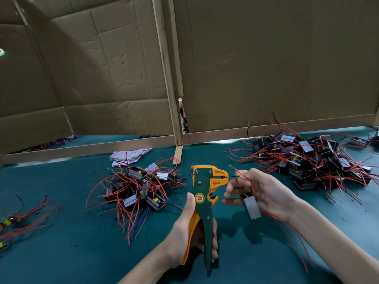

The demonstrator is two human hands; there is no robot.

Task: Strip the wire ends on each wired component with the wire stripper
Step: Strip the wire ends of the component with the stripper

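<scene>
My left hand (187,226) grips the handles of a green and orange wire stripper (205,189), held upright above the teal table, thumb along its body. My right hand (260,191) holds a small grey and black wired component (251,207) just right of the stripper's jaws. A thin black wire (233,176) from that component reaches into the orange jaws. Its red wires (243,175) loop above my fingers and trail down past my wrist.
A pile of wired components (139,187) with red wires lies left of the stripper; a bigger pile (307,158) sits at the right back. More wired parts (18,218) lie at the far left. A crumpled cloth (128,155) and cardboard walls (266,68) stand behind.
</scene>
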